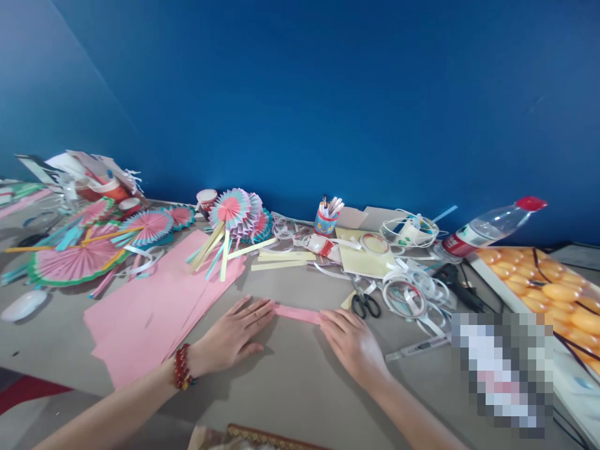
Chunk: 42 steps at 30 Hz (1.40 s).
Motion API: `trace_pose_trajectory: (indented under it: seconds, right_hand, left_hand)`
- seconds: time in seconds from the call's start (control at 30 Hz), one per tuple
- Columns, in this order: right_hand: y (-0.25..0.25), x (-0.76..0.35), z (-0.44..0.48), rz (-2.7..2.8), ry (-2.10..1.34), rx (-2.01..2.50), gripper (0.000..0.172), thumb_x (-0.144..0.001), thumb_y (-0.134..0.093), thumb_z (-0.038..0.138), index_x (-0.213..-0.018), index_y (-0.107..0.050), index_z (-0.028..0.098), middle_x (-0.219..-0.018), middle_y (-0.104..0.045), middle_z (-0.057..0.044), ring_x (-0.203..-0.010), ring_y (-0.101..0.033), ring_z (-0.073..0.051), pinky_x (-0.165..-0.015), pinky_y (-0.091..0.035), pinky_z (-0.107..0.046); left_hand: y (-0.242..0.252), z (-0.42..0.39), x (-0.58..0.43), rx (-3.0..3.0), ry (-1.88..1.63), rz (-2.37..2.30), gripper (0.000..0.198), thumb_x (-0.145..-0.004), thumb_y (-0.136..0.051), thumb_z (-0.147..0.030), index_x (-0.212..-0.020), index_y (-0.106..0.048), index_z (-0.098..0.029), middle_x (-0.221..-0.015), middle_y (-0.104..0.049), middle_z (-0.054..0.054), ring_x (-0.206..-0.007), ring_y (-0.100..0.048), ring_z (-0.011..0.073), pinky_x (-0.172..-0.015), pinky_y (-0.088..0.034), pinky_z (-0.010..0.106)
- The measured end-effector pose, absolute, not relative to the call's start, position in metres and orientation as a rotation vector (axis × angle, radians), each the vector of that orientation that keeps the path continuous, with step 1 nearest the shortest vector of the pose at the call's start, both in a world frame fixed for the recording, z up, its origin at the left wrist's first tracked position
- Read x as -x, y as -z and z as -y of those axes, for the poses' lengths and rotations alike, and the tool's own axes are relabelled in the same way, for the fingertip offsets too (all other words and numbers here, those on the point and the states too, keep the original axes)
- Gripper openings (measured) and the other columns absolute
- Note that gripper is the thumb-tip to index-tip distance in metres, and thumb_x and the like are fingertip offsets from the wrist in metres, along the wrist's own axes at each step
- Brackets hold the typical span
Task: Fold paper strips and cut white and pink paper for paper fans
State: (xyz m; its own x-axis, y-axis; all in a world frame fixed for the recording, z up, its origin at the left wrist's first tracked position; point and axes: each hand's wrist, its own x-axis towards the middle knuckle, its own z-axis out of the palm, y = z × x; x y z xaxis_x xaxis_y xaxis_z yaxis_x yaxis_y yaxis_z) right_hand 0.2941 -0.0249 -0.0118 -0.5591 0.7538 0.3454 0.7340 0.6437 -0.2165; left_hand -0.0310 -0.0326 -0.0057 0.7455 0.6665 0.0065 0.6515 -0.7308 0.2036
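Observation:
A narrow folded pink paper strip (297,313) lies on the grey table (290,381) between my hands. My left hand (234,334), with a red bead bracelet at the wrist, lies flat, fingers stretched, pressing on the strip's left end. My right hand (352,340) rests palm down on the strip's right end, fingers extended. A stack of pink paper sheets (154,306) lies just left of my left hand.
Black scissors (365,305) and rings of tape (404,297) lie right of the strip. Finished paper fans (234,215) and a watermelon-coloured fan (75,262) sit at back left. A pen cup (325,222), a plastic bottle (492,228) and a tray of orange balls (553,287) stand at right.

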Motion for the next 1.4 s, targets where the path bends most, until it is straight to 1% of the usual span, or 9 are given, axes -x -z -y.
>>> trace_pose_trajectory:
  seconds: [0.13,0.27,0.47,0.6,0.73,0.87,1.0,1.17,1.4]
  right_hand:
    - [0.004,-0.286,0.019,2.455,-0.135,1.209,0.023,-0.095,-0.046,0.014,-0.098,-0.066,0.024,-0.099,-0.07,-0.007,-0.093,-0.062,-0.023,-0.085,-0.051,-0.04]
    - [-0.001,-0.281,0.015,2.441,-0.211,1.247,0.016,-0.093,-0.05,0.014,-0.092,-0.063,0.023,-0.098,-0.066,-0.007,-0.094,-0.061,-0.024,-0.084,-0.05,-0.04]
    - [-0.001,-0.28,0.01,2.456,-0.286,1.303,0.011,-0.09,-0.054,0.012,-0.092,-0.06,0.021,-0.098,-0.063,-0.007,-0.093,-0.059,-0.023,-0.082,-0.049,-0.037]
    - [0.0,-0.279,0.009,2.464,-0.279,1.314,0.009,-0.09,-0.056,0.013,-0.093,-0.061,0.02,-0.097,-0.063,-0.007,-0.092,-0.058,-0.023,-0.082,-0.048,-0.036]
    - [0.003,-0.282,0.009,2.33,-0.386,1.318,0.005,-0.09,-0.056,0.017,-0.088,-0.059,0.021,-0.093,-0.063,-0.006,-0.09,-0.059,-0.023,-0.08,-0.047,-0.035]
    - [0.005,-0.285,0.011,2.044,-0.673,1.351,0.007,-0.09,-0.053,0.024,-0.086,-0.059,0.022,-0.087,-0.063,-0.004,-0.083,-0.06,-0.02,-0.076,-0.047,-0.031]
    - [0.004,-0.279,0.014,1.75,-1.092,1.37,0.021,-0.089,-0.057,0.041,-0.084,-0.059,0.021,-0.074,-0.062,-0.001,-0.066,-0.057,-0.016,-0.065,-0.046,-0.027]
    - [0.001,-0.261,0.025,1.36,-1.454,1.277,0.037,-0.081,-0.066,0.055,-0.087,-0.059,0.019,-0.075,-0.061,0.0,-0.066,-0.056,-0.015,-0.062,-0.045,-0.025]
    - [0.006,-0.238,0.04,1.521,-1.428,1.174,0.026,-0.085,-0.064,0.045,-0.084,-0.057,0.02,-0.071,-0.06,0.001,-0.064,-0.055,-0.015,-0.061,-0.044,-0.025]
  left_hand:
    - [0.003,0.03,0.031,-2.692,-0.15,-1.06,0.063,-0.102,-0.041,-0.04,-0.156,-0.014,-0.024,-0.16,-0.024,0.007,-0.146,-0.027,0.0238,-0.122,-0.015,0.048]
    - [-0.004,0.025,0.025,-2.623,-0.288,-1.067,0.053,-0.1,-0.045,-0.037,-0.15,-0.033,-0.024,-0.152,-0.041,0.008,-0.141,-0.037,0.0244,-0.119,-0.025,0.048]
    - [-0.007,0.012,0.007,-2.529,-0.463,-1.137,0.024,-0.097,-0.051,-0.024,-0.119,-0.058,-0.022,-0.126,-0.061,0.009,-0.12,-0.055,0.0232,-0.104,-0.046,0.041]
    - [0.001,0.006,-0.001,-2.507,-0.513,-1.155,0.024,-0.094,-0.053,-0.017,-0.117,-0.057,-0.022,-0.116,-0.064,0.008,-0.112,-0.058,0.0231,-0.098,-0.049,0.041]
    - [0.009,0.005,0.001,-2.294,-0.816,-1.268,0.039,-0.094,-0.056,-0.026,-0.132,-0.047,-0.023,-0.131,-0.055,0.011,-0.121,-0.053,0.0249,-0.104,-0.045,0.044]
    - [0.005,0.012,0.004,-1.714,-1.032,-1.37,0.031,-0.094,-0.055,-0.041,-0.116,-0.055,-0.02,-0.119,-0.059,0.011,-0.102,-0.062,0.0228,-0.086,-0.054,0.038]
    - [-0.009,0.031,-0.009,-1.072,-0.909,-1.126,0.043,-0.09,-0.057,-0.055,-0.105,-0.062,-0.015,-0.112,-0.064,0.013,-0.094,-0.065,0.0241,-0.072,-0.055,0.034]
    - [-0.017,0.047,-0.036,-0.86,-0.776,-0.857,0.049,-0.088,-0.064,-0.052,-0.126,-0.058,-0.02,-0.129,-0.06,0.012,-0.115,-0.059,0.0261,-0.085,-0.053,0.034]
    - [-0.009,0.033,-0.057,-1.18,-0.916,-0.929,0.047,-0.087,-0.063,-0.056,-0.112,-0.059,-0.016,-0.11,-0.067,0.01,-0.103,-0.061,0.024,-0.09,-0.049,0.033]
